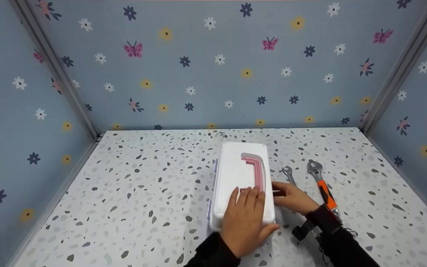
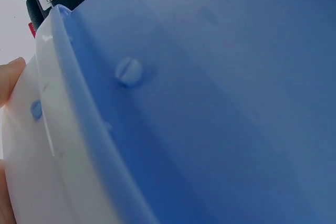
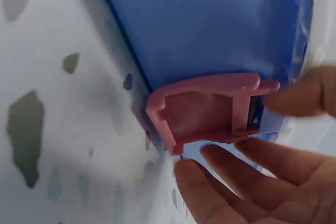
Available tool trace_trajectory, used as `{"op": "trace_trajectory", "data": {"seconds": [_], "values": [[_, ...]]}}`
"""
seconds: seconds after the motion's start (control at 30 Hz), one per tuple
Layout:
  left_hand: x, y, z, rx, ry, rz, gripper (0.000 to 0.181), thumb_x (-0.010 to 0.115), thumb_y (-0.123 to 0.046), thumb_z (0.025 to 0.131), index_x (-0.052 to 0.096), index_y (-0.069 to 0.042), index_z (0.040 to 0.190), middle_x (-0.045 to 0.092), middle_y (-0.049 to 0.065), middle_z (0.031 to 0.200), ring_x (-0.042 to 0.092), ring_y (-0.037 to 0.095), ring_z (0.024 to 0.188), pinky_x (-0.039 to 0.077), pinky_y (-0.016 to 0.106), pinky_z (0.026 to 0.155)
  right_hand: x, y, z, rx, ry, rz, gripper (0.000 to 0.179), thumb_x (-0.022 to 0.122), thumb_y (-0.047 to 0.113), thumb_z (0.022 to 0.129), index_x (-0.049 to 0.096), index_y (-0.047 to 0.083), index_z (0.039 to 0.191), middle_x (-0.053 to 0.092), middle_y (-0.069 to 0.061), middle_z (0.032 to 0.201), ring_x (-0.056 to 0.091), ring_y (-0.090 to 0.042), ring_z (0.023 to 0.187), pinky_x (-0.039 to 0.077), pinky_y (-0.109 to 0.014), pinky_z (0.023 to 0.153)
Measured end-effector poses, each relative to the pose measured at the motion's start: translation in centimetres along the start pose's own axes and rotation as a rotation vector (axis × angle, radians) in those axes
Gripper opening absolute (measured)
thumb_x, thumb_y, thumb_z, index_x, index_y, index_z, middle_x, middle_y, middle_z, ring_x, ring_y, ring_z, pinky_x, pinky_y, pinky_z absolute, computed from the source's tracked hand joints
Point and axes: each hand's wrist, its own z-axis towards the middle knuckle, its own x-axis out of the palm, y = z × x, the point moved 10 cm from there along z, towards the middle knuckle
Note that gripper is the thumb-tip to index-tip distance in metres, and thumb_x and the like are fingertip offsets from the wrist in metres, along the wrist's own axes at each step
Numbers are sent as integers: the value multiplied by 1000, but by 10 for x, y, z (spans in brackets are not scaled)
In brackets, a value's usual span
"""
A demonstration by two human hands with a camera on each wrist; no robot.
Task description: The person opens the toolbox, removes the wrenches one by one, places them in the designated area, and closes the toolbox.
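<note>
A storage box with a white lid [image 1: 232,167] and pink folding handle [image 1: 256,174] stands on the table. My left hand [image 1: 245,220] lies flat on the lid's near half, fingers extended toward the handle, thumb at the right edge. Down at the box's right side is my right hand [image 1: 294,198]. In the right wrist view, its thumb and fingertips [image 3: 247,142] pinch about a pink latch [image 3: 199,111] on the blue box wall [image 3: 210,30]. The left wrist view is mostly filled by the blue wall [image 2: 210,103], with fingertips [image 2: 10,80] on the white lid.
To the right of the box lie a small wrench [image 1: 288,174] and an adjustable wrench [image 1: 323,185] with an orange and black handle. The speckled table [image 1: 132,200] is enclosed by flower-patterned panels [image 1: 206,74] at the back and sides.
</note>
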Motion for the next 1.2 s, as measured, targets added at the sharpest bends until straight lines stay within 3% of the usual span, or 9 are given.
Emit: {"op": "trace_trajectory", "data": {"seconds": [0.2, 0.4, 0.6, 0.8, 0.93, 1.2], "values": [[-1, 0, 0, 2, -8, -2, 83, 47, -75, 86, 55, -8, 135, 58, 9, 137, 55, 24, 123, 39, 48, 111, 3, -2, -1, 17, 20, -78, 73, 74, 25, 85, 43, -5, 143, 52, -27, 140, 57, -41, 121, 52, -47, 98], [0, 0, 0, 2, -1, -4, 82, 45, -74, 87, 55, -9, 136, 58, 9, 137, 55, 24, 124, 38, 48, 111, -2, -4, -1, 16, -45, -123, 61, 73, 23, 85, 51, -6, 134, 57, -27, 132, 61, -39, 115, 53, -48, 96], [-1, 0, 0, 5, -39, -2, 80, 48, -73, 86, 56, -8, 133, 59, 8, 134, 56, 23, 121, 40, 46, 109, -11, -6, -4, 3, -75, -171, 54, 72, 21, 86, 56, -4, 131, 60, -25, 129, 61, -39, 115, 51, -51, 97], [-1, 0, 0, 4, -27, 8, 81, 48, -74, 86, 56, -9, 134, 58, 7, 135, 55, 23, 122, 40, 46, 110, -24, -7, -12, 27, -158, -196, 52, 74, 21, 84, 59, -2, 128, 62, -23, 125, 61, -36, 111, 56, -38, 85], [0, 1, 1, -3, -3, 10, 83, 46, -75, 86, 55, -9, 135, 57, 7, 137, 55, 23, 124, 39, 47, 111, -33, -4, -18, 27, -218, -202, 51, 76, 22, 83, 60, 0, 127, 62, -20, 124, 61, -31, 107, 52, -30, 83], [4, 1, 0, -6, 49, 1, 84, 42, -75, 88, 52, -9, 138, 56, 8, 140, 54, 23, 126, 37, 48, 112, -41, 2, -28, -3, -268, -83, 59, 77, 19, 83, 54, 1, 134, 60, -21, 129, 63, -26, 103, 53, -22, 79]]}}
